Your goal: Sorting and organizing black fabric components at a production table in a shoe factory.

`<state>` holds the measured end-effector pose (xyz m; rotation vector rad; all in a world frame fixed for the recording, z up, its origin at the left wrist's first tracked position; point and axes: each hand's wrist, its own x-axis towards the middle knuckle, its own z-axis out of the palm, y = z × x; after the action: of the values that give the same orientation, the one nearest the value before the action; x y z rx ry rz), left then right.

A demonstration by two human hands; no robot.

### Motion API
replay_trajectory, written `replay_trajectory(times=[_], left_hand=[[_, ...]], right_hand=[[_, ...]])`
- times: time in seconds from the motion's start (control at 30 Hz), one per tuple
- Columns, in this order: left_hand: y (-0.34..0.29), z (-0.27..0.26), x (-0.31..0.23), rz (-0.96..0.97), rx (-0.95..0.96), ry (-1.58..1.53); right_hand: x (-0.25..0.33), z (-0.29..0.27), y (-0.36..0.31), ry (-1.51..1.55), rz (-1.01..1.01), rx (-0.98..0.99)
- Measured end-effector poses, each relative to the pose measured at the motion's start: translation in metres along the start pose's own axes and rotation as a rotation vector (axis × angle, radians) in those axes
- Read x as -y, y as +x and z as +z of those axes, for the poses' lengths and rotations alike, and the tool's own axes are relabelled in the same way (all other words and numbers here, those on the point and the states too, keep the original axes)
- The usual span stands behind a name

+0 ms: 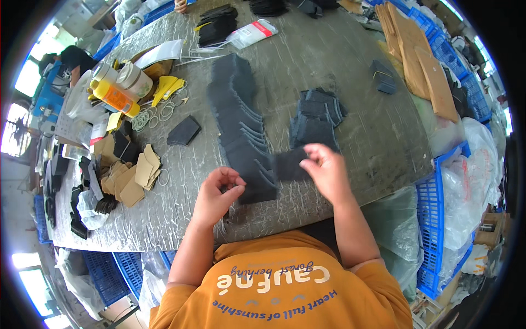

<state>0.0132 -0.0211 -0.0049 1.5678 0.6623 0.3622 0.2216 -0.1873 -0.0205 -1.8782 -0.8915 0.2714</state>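
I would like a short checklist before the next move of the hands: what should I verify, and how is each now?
1. Right hand holds a dark piece: ok, pinched near its edge.
2. Left hand grips a piece: cannot tell; it is at the near end of the row.
3. Row pieces overlap: ok, edges show in steps.
4. Pile stacked squarely: not ok, edges are uneven.
5. Yellow bottle apart from the row: ok, off to the left.
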Motion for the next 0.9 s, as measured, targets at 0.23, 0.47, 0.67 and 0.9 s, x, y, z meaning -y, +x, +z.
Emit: replay_trajectory(times=[0.23, 0.47, 0.67, 0.9], left_hand=[[-0.008, 0.034, -0.018, 0.391, -0.069, 0.402], [-0.014, 0.032, -0.021, 0.505, 0.142, 0.422], [-0.014, 0.03, -0.013, 0.401, 0.132, 0.117], [-0.015, 0.033, -0.023, 0.516, 0.127, 0.501]], right_hand=[[0.046, 0.035, -0.034, 0.262, -0.101, 0.37], [0.049, 0.045, -0.045, 0.465, 0.064, 0.657], [0.058, 0.047, -0.053, 0.697, 0.172, 0.57], [0.053, 0.045, -0.055, 0.487, 0.124, 0.585]])
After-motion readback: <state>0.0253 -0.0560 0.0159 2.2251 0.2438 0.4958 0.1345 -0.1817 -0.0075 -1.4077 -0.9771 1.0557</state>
